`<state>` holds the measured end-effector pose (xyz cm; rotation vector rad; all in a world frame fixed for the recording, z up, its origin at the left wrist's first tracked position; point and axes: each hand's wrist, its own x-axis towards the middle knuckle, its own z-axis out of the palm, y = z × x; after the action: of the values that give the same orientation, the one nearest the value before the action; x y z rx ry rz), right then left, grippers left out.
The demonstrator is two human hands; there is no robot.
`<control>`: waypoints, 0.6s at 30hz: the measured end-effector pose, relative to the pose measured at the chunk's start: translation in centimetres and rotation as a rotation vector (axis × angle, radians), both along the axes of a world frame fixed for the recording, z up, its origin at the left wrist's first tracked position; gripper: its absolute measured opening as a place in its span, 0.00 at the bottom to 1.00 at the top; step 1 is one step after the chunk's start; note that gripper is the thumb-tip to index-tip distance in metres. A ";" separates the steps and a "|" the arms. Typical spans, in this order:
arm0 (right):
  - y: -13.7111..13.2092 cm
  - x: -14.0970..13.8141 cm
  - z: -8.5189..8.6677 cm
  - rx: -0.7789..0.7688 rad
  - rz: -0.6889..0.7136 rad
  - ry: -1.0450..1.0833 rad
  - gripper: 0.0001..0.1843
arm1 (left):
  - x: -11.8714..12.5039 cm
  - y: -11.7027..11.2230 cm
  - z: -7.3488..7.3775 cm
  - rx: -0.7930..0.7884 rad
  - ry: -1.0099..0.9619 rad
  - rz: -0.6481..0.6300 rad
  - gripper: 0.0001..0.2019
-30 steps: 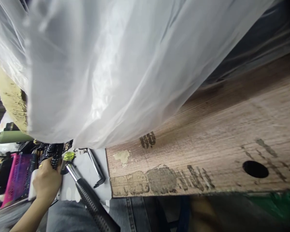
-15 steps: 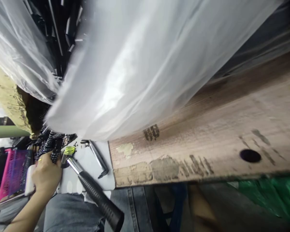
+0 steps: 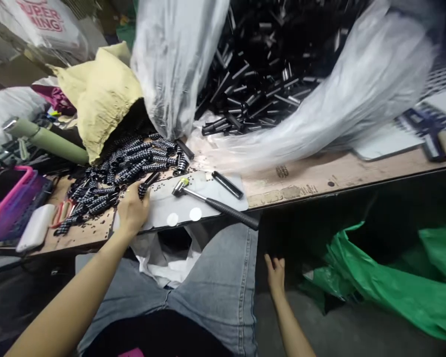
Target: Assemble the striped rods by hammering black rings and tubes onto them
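My left hand (image 3: 134, 210) is closed round a black dotted cylinder (image 3: 145, 187) at the left end of a white board (image 3: 159, 198). Across the board lies a hammer (image 3: 219, 204), its yellow-tipped head to the left and its black handle sticking out past the table edge. Behind the handle rests a smooth black tube (image 3: 227, 184). Left of the board spreads a pile of black cylinders with white dots (image 3: 126, 166). My right hand (image 3: 276, 271) hangs below the table edge beside my leg, fingers apart, with nothing seen in it.
A clear plastic bag (image 3: 319, 114) of black tubes (image 3: 252, 94) stands open behind the board. A yellow sack (image 3: 104, 94), a green bottle (image 3: 48, 141), a pink basket (image 3: 7, 208) and pliers (image 3: 61, 213) are at left. Green plastic (image 3: 379, 282) lies under the table.
My view has swung and drawn back, so the bag no longer covers most of it. The open bag of tubes and my right hand now show plainly. My left hand stays by the board.
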<state>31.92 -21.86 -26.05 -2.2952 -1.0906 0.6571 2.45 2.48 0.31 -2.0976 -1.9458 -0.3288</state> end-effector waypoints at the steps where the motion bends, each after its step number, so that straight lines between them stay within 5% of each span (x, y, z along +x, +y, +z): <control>1: -0.4 -0.1 2.3 0.056 -0.031 -0.029 0.32 | -0.6 -0.9 0.3 0.009 -0.046 -0.051 0.17; 5: -1.0 -2.2 13.9 0.486 0.003 -0.053 0.35 | -4.1 -5.9 0.5 -0.042 -0.142 -0.294 0.13; 7: -0.6 -4.9 19.0 0.594 0.207 -0.038 0.36 | -6.2 -8.5 -0.2 -0.123 -0.209 -0.395 0.11; 9: 0.4 -8.6 22.3 0.588 0.460 -0.026 0.34 | -8.2 -10.7 -1.6 -0.247 -0.289 -0.471 0.10; 12: 3.1 -14.6 23.2 0.450 0.774 -0.050 0.27 | -10.5 -12.5 -4.4 -0.450 -0.367 -0.460 0.11; 16: 7.8 -21.0 19.8 0.050 1.000 -0.291 0.28 | -11.5 -12.3 -8.3 -0.587 -0.413 -0.345 0.13; 18: 10.0 -23.0 17.8 -0.109 1.178 -0.378 0.20 | -11.2 -11.4 -9.8 -0.657 -0.370 -0.315 0.13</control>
<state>8.89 -11.83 -8.30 -1.6824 -2.6643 0.6726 -8.71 -8.94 -9.46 -2.9591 -2.1219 -0.1503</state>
